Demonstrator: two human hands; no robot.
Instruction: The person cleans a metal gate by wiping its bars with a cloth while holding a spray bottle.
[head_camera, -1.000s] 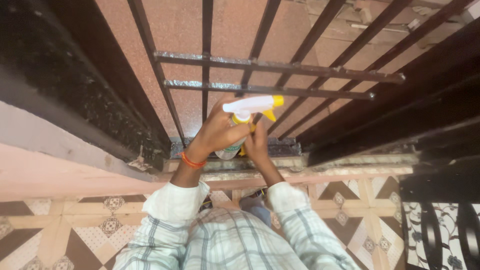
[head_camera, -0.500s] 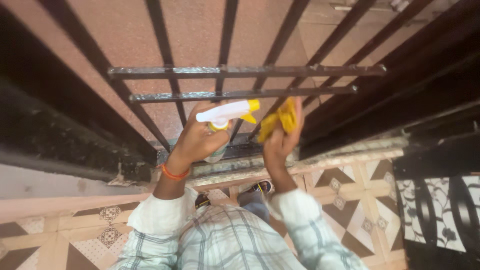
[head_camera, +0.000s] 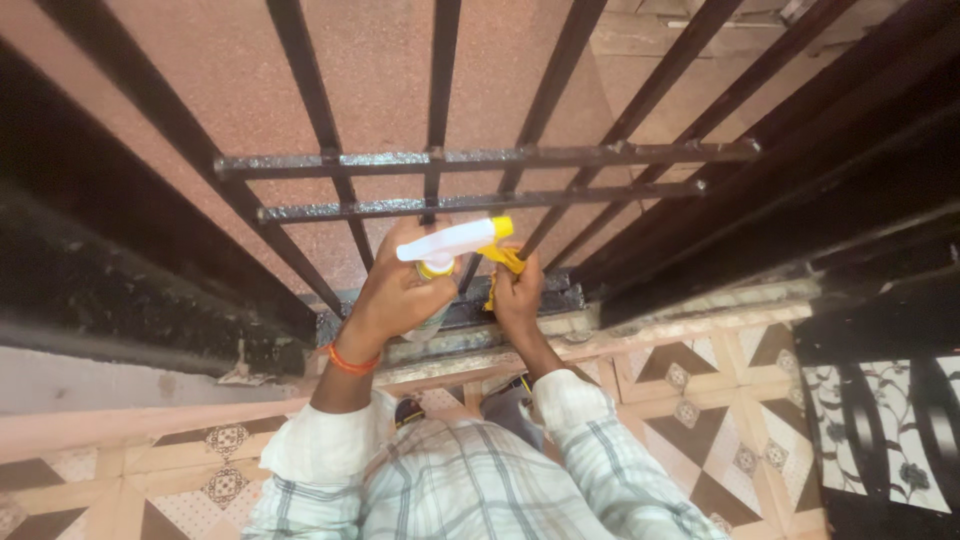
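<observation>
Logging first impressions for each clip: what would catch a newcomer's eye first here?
The white spray bottle with its yellow nozzle, gripped in the left hand at centre frame. Beside it, the right hand clutches a yellow cloth against a bar of the black metal grille, which fills the upper frame. Patterned floor tiles lie below.

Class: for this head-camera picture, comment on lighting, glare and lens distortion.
Head view: even daylight with no hard shadows; glints on the two wet crossbars; vertical bars fan outward from wide-angle distortion; spray bottle and both hands stay fairly sharp.
</observation>
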